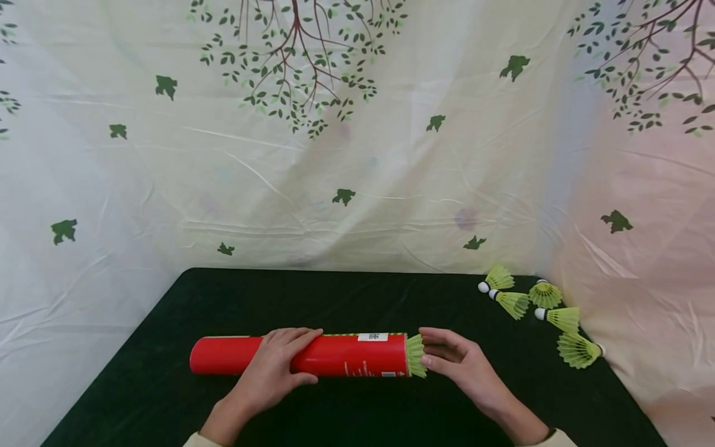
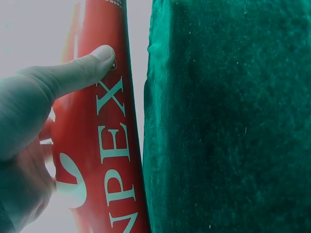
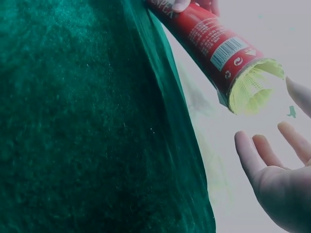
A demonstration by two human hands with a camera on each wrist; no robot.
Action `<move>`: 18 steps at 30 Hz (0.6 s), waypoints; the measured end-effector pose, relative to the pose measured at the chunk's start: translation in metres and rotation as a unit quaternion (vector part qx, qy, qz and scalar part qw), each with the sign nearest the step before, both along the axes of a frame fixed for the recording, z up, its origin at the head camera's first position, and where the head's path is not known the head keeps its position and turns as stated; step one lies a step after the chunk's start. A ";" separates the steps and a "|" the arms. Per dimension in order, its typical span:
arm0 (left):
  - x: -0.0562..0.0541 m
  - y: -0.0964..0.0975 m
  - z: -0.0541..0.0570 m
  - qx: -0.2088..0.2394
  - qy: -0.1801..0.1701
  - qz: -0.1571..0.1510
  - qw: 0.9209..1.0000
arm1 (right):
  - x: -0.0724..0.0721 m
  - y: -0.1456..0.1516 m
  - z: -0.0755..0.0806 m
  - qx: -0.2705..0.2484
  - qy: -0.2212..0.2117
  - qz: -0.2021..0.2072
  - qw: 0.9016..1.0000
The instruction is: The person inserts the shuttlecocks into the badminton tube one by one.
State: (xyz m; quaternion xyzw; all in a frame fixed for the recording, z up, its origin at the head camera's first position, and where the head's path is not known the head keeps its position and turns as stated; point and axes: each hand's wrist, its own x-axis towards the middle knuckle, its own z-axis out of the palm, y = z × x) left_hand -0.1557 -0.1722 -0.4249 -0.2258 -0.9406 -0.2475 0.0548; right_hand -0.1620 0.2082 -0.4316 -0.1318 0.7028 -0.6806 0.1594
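Note:
A long red shuttlecock tube (image 1: 357, 357) lies sideways above the dark green cloth, and my left hand (image 1: 274, 366) grips it near the middle. In the left wrist view, the thumb (image 2: 92, 65) presses along the side of the tube beside large white lettering. The yellow-green skirt of a shuttlecock (image 1: 415, 357) sticks out of the tube's right end. My right hand (image 1: 469, 369) is just off that end with its fingers spread and loosely bent. The right wrist view shows a gap between those fingertips and the skirt (image 3: 255, 87); the shuttlecock's base is hidden inside the tube.
Several loose yellow-green shuttlecocks (image 1: 512, 304) with white bases lie at the table's back right corner, one right at the edge. A dark green cloth (image 1: 363, 298) covers the table. Behind it hangs a pale curtain (image 1: 391, 180) printed with branches and leaves.

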 end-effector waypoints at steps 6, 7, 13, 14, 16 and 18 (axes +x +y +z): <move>0.001 -0.001 0.001 -0.004 -0.003 0.006 1.000 | 0.001 -0.004 0.000 -0.010 0.004 -0.004 1.000; 0.001 -0.001 0.001 -0.004 -0.003 0.006 1.000 | 0.002 -0.004 0.001 -0.011 0.004 -0.005 1.000; 0.002 -0.001 0.001 -0.002 -0.002 0.006 1.000 | 0.004 -0.008 0.002 -0.010 -0.008 -0.002 1.000; 0.002 -0.001 0.001 -0.002 -0.003 0.006 1.000 | 0.005 -0.008 0.003 -0.010 -0.010 0.000 1.000; 0.002 -0.001 0.000 -0.004 -0.004 0.007 1.000 | 0.005 -0.008 0.004 -0.011 -0.012 0.004 1.000; 0.002 -0.001 0.000 -0.005 -0.002 0.008 1.000 | 0.006 -0.008 0.005 -0.011 -0.011 0.008 1.000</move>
